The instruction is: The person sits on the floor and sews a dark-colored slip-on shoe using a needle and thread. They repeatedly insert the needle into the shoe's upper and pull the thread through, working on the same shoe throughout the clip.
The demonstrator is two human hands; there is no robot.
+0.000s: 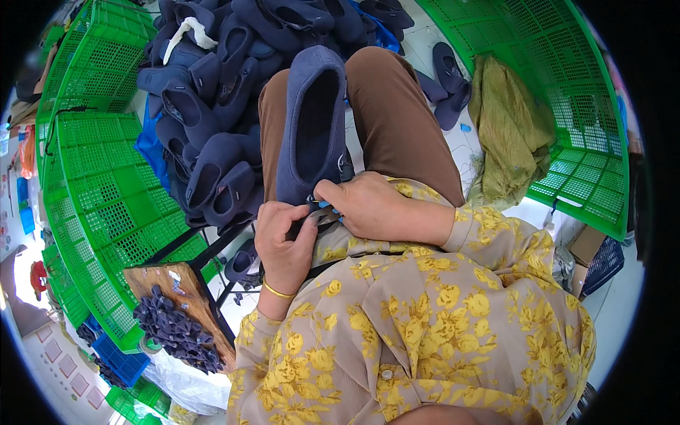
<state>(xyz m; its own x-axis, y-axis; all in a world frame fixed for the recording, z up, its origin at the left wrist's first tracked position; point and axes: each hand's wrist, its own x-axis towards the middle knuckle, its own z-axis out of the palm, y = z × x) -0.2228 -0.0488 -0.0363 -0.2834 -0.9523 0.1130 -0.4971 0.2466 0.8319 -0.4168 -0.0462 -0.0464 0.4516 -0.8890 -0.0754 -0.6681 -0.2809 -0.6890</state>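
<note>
Head view, frame centre: navy slipper (312, 124) lying on the lap, heel pinched closed between left hand (283, 244) and right hand (368, 205), apparently mid-trimming; next move needs steady fingertip control.

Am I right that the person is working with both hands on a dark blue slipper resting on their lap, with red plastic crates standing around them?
Not quite. In the head view the crates are green, not red. The rest holds: both the left hand and the right hand are at the heel of a dark blue slipper lying on the lap.
</note>
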